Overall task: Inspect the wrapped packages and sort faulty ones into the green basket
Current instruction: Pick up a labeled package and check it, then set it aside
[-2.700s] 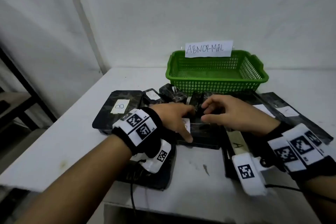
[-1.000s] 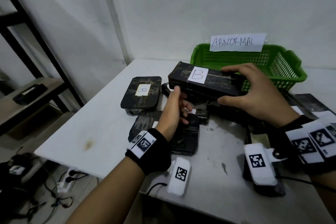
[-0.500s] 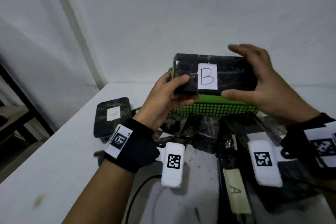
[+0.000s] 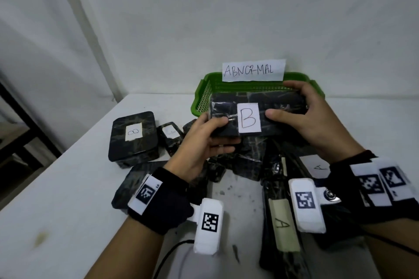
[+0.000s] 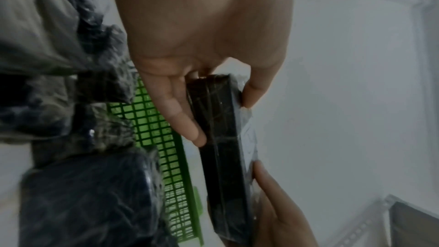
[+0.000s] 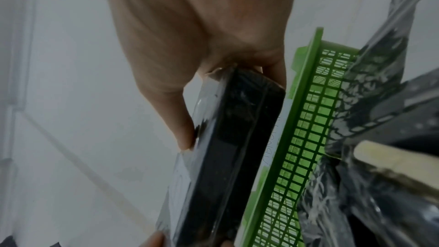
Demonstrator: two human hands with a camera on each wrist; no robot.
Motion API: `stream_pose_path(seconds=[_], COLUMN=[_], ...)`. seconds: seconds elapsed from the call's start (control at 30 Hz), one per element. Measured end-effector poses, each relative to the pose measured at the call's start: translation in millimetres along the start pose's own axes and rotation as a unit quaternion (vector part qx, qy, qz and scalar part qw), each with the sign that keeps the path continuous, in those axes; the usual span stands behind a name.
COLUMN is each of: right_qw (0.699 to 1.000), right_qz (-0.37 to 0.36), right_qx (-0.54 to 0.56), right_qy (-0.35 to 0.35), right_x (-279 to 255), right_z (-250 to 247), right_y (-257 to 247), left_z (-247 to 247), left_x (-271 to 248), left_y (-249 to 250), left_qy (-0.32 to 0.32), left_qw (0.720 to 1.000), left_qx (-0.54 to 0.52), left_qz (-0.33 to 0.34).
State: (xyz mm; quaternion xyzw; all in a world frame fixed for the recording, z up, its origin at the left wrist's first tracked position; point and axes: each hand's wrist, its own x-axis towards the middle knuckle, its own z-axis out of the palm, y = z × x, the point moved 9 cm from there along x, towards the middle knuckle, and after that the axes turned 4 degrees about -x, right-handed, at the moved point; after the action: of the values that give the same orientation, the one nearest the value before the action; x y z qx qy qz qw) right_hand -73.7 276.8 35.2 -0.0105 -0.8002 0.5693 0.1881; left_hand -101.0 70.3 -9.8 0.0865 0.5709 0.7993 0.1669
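Observation:
A long black film-wrapped package (image 4: 272, 108) with a white "B" label hangs in the air in front of the green basket (image 4: 199, 102). My left hand (image 4: 204, 140) grips its left end, thumb on the labelled face. My right hand (image 4: 310, 118) grips its right end, fingers over the top edge. In the left wrist view the package (image 5: 221, 138) shows edge-on between the thumb and fingers, beside the basket (image 5: 166, 147). The right wrist view shows the same package (image 6: 237, 138) held beside the basket wall (image 6: 297, 138). The basket carries an "ABNORMAL" sign (image 4: 253, 70).
On the white table (image 4: 56, 199) lie several more wrapped black packages: a square "B" one (image 4: 133, 136) at left, a small one (image 4: 170, 136) beside it, long "A" ones (image 4: 281, 229) at front right. A dark shelf frame (image 4: 22, 120) stands left of the table.
Both hands lifted the "B" package off the pile and turned its label toward me. Since half a second ago it has come down a little, in front of the basket.

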Motion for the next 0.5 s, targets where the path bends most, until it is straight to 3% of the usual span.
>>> stream_pose_path(seconds=[0.2,0.5], right_qw=[0.999,0.994], right_qz=[-0.004,0.062], right_qx=[-0.001,0.083], right_qy=[0.032,-0.04], right_x=[1,-17], right_z=[9,61], right_y=[-10,2], left_z=[-17,-54], left_x=[-2,-34], left_y=[0,7], left_qy=[0.043,0.088], left_qw=[0.999,0.994], left_qx=[-0.005,0.041], left_qz=[-0.025,-0.043])
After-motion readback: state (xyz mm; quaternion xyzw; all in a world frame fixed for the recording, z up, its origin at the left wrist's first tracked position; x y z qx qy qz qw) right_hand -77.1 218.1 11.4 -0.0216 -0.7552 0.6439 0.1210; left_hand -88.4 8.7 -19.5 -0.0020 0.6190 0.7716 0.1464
